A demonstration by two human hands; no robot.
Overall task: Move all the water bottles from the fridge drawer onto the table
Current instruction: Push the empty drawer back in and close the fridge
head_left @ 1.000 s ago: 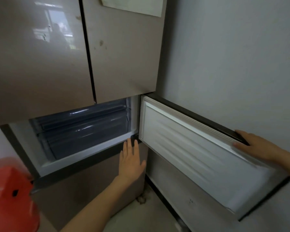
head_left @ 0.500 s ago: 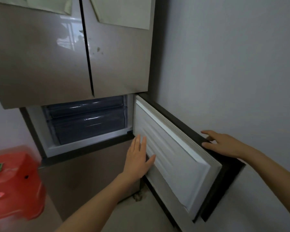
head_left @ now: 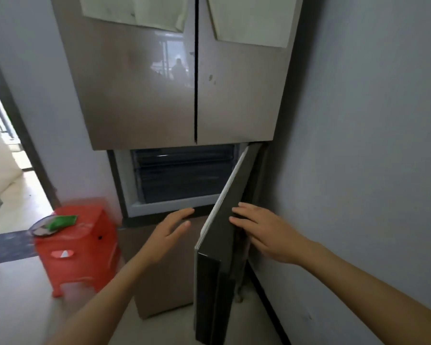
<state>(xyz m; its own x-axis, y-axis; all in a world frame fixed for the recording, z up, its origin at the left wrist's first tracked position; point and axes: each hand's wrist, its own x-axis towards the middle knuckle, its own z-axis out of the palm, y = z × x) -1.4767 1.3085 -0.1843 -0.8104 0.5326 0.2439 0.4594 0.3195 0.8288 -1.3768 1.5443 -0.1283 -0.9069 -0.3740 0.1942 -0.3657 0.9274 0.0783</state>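
A beige fridge [head_left: 159, 100] stands before me with its small middle compartment door [head_left: 224, 235] swung partly out on the right. Inside, dark translucent drawers [head_left: 184, 178] show; no water bottles are visible through them. My right hand [head_left: 264, 230] lies flat with spread fingers on the door's outer face. My left hand [head_left: 169, 227] hovers with fingers apart just below the compartment's lower frame, holding nothing. No table is in view.
A red plastic stool [head_left: 77, 247] with a plate and a green packet [head_left: 60, 221] on it stands left of the fridge. A grey wall [head_left: 358, 145] runs close along the right. A doorway [head_left: 8, 175] opens at far left. Papers [head_left: 249, 18] hang on the upper doors.
The compartment door has swung from wide open toward the fridge, with my right hand shifting onto its outer face. The view has pulled back and tilted up, and the left hand moved off the lower panel.
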